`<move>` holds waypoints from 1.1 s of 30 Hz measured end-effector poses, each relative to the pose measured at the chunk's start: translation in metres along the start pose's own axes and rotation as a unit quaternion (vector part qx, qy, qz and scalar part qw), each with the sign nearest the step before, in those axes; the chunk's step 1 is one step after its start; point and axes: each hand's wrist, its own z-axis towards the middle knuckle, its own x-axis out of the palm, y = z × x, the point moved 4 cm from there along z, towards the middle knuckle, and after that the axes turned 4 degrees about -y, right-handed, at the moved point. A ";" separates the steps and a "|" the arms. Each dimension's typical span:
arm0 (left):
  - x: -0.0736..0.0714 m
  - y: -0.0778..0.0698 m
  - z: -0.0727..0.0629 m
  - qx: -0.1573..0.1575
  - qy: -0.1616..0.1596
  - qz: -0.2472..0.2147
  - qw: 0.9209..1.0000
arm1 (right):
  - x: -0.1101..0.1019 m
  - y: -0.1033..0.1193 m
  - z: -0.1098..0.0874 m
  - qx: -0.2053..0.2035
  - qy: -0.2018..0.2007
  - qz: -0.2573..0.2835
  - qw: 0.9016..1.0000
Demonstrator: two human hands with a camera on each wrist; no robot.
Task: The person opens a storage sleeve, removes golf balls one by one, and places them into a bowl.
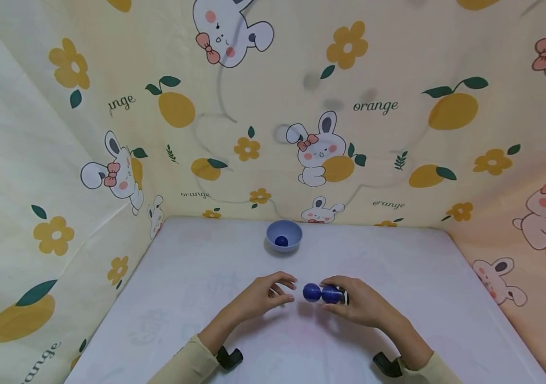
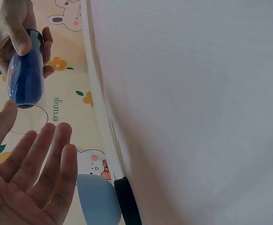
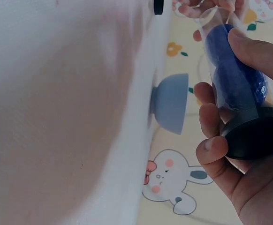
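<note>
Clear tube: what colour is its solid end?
Black; the solid end shows best in the right wrist view.

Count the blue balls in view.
3: one ball in the blue bowl, and two in the clear tube that the right hand holds, one nearer its black base, the other farther out. The bowl's near wall might hide more.

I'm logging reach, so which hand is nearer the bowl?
Left. From the head view, the left hand is in front of the bowl, roughly in line with it; the right hand is also in front, but farther off to the right.
</note>
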 end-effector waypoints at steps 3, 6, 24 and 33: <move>0.000 0.000 0.000 0.002 0.000 0.001 1.000 | -0.001 0.000 0.001 0.005 0.004 -0.003 1.000; 0.000 0.000 0.001 0.003 0.000 0.003 1.000 | -0.002 0.001 0.002 0.008 0.006 -0.005 1.000; 0.002 0.001 0.003 0.005 -0.002 0.010 1.000 | -0.007 0.003 0.004 0.006 0.023 0.015 1.000; 0.001 0.001 0.004 0.000 -0.005 0.008 1.000 | -0.010 0.003 0.006 0.007 0.028 0.018 0.999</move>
